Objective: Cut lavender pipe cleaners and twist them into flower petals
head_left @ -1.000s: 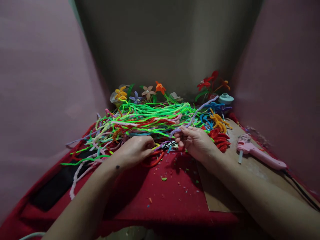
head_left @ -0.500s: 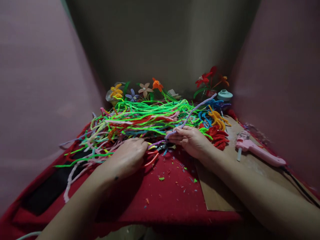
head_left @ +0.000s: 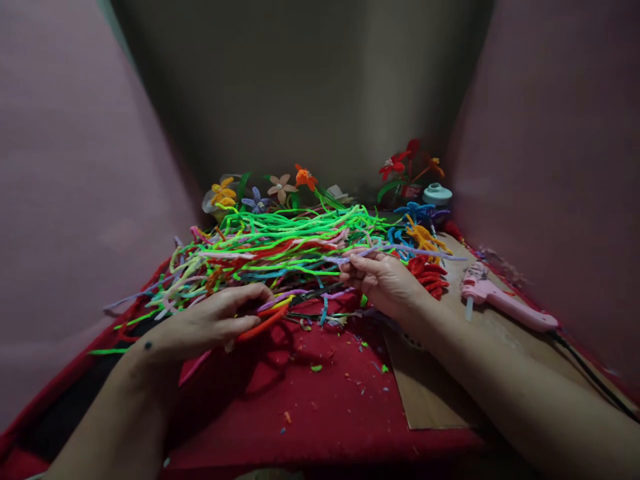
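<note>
My left hand (head_left: pixel 227 313) is closed around the orange-red handles of pliers (head_left: pixel 270 323). Their dark jaws point right, towards my other hand. Yellow and purple strands run along the handles; whether the fingers hold these too cannot be told. Between thumb and fingertips, my right hand (head_left: pixel 377 277) pinches a lilac pipe cleaner (head_left: pixel 420 251), whose long end sticks out to the right. Right behind both hands lies a thick pile of pipe cleaners (head_left: pixel 295 233), bright green on top, with red, pink and blue ones among them.
A pink glue gun (head_left: pixel 510 303) rests on a brown board (head_left: pixel 430 387) at the right. Red folded petals (head_left: pixel 427 277) and orange pieces (head_left: pixel 427 240) lie beside the pile. Fuzzy flowers (head_left: pixel 283 189) stand at the back. Scraps (head_left: pixel 316 368) dot the red cloth (head_left: pixel 320 413).
My left hand has taken up the pliers and lifted them from the cloth. The lilac pipe cleaner in my right hand has swung from slanting upward to nearly level.
</note>
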{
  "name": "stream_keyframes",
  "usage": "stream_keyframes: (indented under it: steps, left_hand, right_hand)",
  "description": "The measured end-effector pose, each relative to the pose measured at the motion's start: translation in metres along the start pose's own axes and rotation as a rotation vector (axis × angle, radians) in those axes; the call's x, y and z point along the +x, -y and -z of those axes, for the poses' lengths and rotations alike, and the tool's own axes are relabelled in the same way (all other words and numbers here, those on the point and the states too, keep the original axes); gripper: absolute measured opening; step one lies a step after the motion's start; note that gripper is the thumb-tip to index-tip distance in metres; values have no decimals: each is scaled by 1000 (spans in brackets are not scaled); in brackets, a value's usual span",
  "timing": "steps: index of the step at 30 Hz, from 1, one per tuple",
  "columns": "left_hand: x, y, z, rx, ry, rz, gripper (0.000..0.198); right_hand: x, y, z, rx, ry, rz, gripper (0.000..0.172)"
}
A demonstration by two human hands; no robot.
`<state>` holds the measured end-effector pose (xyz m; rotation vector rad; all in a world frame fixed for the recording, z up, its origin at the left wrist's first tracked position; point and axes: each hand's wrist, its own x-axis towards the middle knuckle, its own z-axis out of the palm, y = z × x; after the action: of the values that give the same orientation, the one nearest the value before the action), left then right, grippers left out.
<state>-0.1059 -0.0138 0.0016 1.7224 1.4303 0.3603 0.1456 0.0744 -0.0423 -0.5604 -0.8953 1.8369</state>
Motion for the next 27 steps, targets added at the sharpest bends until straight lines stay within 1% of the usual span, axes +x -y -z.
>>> stream_keyframes:
  steps: [1, 3, 4, 7, 9, 12, 15, 17, 19, 22, 25, 27]
  left_hand:
    - [0, 1, -2, -76, -4, -4, 21]
    - [2, 0, -6, -199, -58, -21, 24]
    - [2, -3, -8, -250, -97, -30, 29]
    - [5, -14, -12, -342, -228, -32, 58]
    - [7, -21, -14, -365, -311, -21, 65]
    - [9, -26, -16, -375, -399, -4, 54]
    - [10, -28, -15, -308, -455, -7, 48]
    - [11, -27, -15, -292, -428, -20, 48]
    - [15, -25, -17, -350, -349, -41, 47]
    - [22, -22, -21, -488, -228, -119, 45]
    - [24, -21, -24, -529, -164, -139, 45]
    - [21, -23, -24, -475, -140, -114, 44]
  right_hand:
    - [0, 0, -1, -11, 10, 18, 12]
    - [-2, 2, -4, -45, 33, 59, 14]
    - [-4, 3, -6, -66, 42, 83, 13]
    - [-10, 5, -12, -122, 50, 164, 11]
    - [-12, 4, -12, -146, 50, 183, 11]
    - [-11, -1, -9, -144, 45, 144, 13]
    - [-9, -5, -6, -106, 40, 115, 15]
    - [-8, -7, -6, -72, 55, 88, 18]
    - [-8, -8, -7, -44, 86, 37, 21]
    - [-9, -12, -8, -25, 113, -55, 25]
    - [-7, -18, -7, -32, 82, -71, 25]
    - [-4, -21, -6, -33, 47, -51, 25]
